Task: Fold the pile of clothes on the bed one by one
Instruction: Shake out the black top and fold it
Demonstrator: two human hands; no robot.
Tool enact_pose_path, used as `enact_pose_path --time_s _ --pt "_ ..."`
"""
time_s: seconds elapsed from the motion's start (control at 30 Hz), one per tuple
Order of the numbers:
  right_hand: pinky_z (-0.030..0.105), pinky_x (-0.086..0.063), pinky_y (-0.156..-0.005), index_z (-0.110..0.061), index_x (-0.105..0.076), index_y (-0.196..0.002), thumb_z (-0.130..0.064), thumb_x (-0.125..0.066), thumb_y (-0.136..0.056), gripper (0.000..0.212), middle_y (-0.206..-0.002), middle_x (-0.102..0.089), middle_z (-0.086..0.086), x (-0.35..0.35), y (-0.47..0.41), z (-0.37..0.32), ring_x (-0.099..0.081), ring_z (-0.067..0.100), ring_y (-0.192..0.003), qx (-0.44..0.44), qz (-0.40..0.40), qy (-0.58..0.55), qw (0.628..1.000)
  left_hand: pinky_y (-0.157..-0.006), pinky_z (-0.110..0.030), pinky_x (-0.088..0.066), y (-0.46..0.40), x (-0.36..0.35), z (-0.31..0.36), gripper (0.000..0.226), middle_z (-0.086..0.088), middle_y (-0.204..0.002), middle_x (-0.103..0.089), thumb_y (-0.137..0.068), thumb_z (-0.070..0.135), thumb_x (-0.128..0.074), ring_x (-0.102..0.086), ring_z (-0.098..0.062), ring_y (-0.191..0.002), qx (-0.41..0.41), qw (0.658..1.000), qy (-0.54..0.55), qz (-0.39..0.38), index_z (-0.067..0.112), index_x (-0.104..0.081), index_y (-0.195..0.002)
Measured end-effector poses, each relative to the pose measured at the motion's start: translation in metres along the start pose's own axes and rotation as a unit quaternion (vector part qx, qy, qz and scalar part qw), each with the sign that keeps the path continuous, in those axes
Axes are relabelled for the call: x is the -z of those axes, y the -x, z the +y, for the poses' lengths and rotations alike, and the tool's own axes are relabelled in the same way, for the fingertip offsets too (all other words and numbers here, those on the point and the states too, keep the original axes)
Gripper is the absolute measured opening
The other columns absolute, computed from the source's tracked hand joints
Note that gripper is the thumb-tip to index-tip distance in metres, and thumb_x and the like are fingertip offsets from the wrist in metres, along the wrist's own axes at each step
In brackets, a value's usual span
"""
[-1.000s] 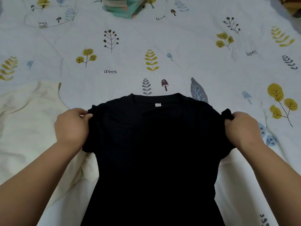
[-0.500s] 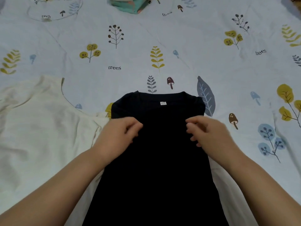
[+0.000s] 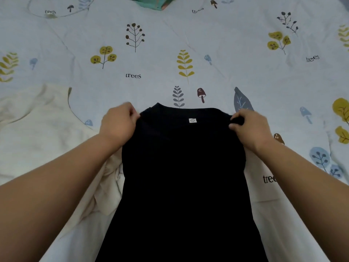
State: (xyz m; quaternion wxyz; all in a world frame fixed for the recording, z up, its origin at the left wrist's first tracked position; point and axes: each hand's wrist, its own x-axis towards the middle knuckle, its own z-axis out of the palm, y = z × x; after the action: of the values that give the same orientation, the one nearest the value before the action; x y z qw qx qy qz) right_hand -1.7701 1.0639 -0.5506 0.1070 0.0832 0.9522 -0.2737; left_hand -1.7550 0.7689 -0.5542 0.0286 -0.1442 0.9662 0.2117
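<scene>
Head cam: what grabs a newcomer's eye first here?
The black top dominates the lower centre, laid neck-away on the bed, its small white neck label standing out. The left hand and right hand each pinch one of its upper corners. A cream garment lies at the left, on the tree-print bedsheet.

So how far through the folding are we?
Done: a folded green bundle sits at the far edge. In hand: the black top, sleeves tucked in, left hand and right hand pinching its shoulders. Left: folding it down, then the cream garment beside it.
</scene>
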Motion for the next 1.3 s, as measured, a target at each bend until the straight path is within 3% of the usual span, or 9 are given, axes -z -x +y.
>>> enact_pose_path --time_s 0.17,0.27,0.37,0.53,0.63,0.8,1.0,1.17,1.3 --pt "0.025 -0.034 -0.076 -0.007 -0.058 -0.108 -0.006 -0.049 -0.091 0.02 -0.111 -0.06 0.014 0.011 -0.022 -0.009 -0.052 0.024 -0.092 -0.013 0.116 -0.037 0.992 -0.07 -0.031 -0.031 -0.023 0.013 -0.004 0.015 -0.02 -0.096 -0.064 -0.092 0.018 -0.051 -0.055 -0.034 -0.087 0.029 0.993 0.007 0.117 0.006 -0.058 -0.096" --pt "0.034 -0.035 -0.091 -0.008 -0.038 -0.136 -0.013 -0.044 -0.094 0.043 -0.134 -0.04 0.02 0.001 -0.02 -0.019 -0.042 0.034 -0.118 -0.037 0.108 -0.004 0.993 -0.082 -0.041 -0.036 -0.017 0.005 0.004 0.035 -0.022 -0.125 -0.05 -0.094 0.02 -0.047 -0.05 -0.04 -0.107 0.039 0.993 -0.002 0.108 0.004 -0.045 -0.126" --pt "0.046 -0.024 -0.106 -0.014 -0.024 -0.146 -0.025 -0.046 -0.093 0.059 -0.15 -0.022 0.019 -0.019 0.009 -0.029 -0.023 0.033 -0.136 0.021 0.137 0.055 0.989 -0.102 -0.05 -0.028 0.015 -0.011 0.008 0.052 -0.025 -0.147 -0.027 -0.094 0.027 -0.046 -0.032 -0.042 -0.13 -0.046 0.992 -0.051 0.11 0.002 -0.035 -0.138" --pt "0.051 0.005 -0.113 -0.024 0.007 -0.149 -0.059 -0.017 -0.089 0.073 -0.156 0.014 0.013 -0.077 0.057 -0.021 0.015 0.026 -0.144 0.128 -0.016 0.233 0.964 -0.113 -0.051 0.004 0.071 -0.05 0.002 0.081 -0.016 -0.157 0.005 -0.083 0.062 -0.002 0.007 -0.03 -0.144 -0.064 0.98 -0.181 -0.057 0.015 -0.003 -0.149" --pt "0.051 0.012 -0.111 -0.027 0.017 -0.146 -0.063 -0.003 -0.084 0.073 -0.156 0.018 0.009 -0.089 0.055 -0.011 0.022 0.025 -0.142 0.134 -0.06 0.282 0.948 -0.112 -0.051 0.011 0.074 -0.068 -0.001 0.085 -0.011 -0.156 0.014 -0.076 0.064 0.014 0.016 -0.027 -0.143 -0.071 0.965 -0.24 -0.085 0.016 0.013 -0.146" --pt "0.051 0.007 -0.113 -0.026 0.001 -0.149 -0.056 -0.022 -0.093 0.068 -0.158 0.009 0.008 -0.071 0.057 -0.021 0.016 0.024 -0.144 0.14 -0.096 0.236 0.957 -0.112 -0.053 0.007 0.068 -0.054 0.006 0.08 -0.01 -0.156 0.014 -0.084 0.063 -0.002 0.015 -0.028 -0.143 -0.063 0.959 -0.243 -0.134 0.017 0.011 -0.148" --pt "0.037 -0.016 -0.115 -0.018 -0.029 -0.146 -0.027 -0.044 -0.096 0.053 -0.155 -0.019 0.009 -0.026 0.12 -0.011 -0.015 0.023 -0.143 0.125 -0.012 0.066 0.99 -0.114 -0.051 -0.008 0.127 -0.004 0.005 0.054 -0.014 -0.154 -0.019 -0.095 0.03 -0.044 -0.015 -0.03 -0.143 -0.093 0.992 -0.071 -0.044 0.01 -0.032 -0.143" --pt "0.034 -0.014 -0.116 -0.013 -0.021 -0.148 -0.024 -0.044 -0.096 0.058 -0.155 -0.014 0.015 -0.019 0.193 0.027 -0.011 0.025 -0.144 0.072 -0.066 0.126 0.987 -0.111 -0.054 -0.025 0.205 0.006 -0.027 0.054 -0.024 -0.146 -0.031 -0.086 0.011 -0.06 -0.031 -0.038 -0.135 -0.088 0.991 -0.056 -0.081 0.0 -0.042 -0.136" --pt "0.038 -0.015 -0.117 -0.018 -0.002 -0.15 -0.032 -0.037 -0.098 0.064 -0.156 0.003 0.017 -0.025 0.246 0.047 -0.001 0.029 -0.144 0.012 -0.135 0.181 0.974 -0.115 -0.04 -0.019 0.253 0.007 -0.05 0.062 -0.023 -0.152 -0.018 -0.09 0.015 -0.055 -0.021 -0.035 -0.14 -0.052 0.987 -0.062 -0.136 0.001 -0.028 -0.144"
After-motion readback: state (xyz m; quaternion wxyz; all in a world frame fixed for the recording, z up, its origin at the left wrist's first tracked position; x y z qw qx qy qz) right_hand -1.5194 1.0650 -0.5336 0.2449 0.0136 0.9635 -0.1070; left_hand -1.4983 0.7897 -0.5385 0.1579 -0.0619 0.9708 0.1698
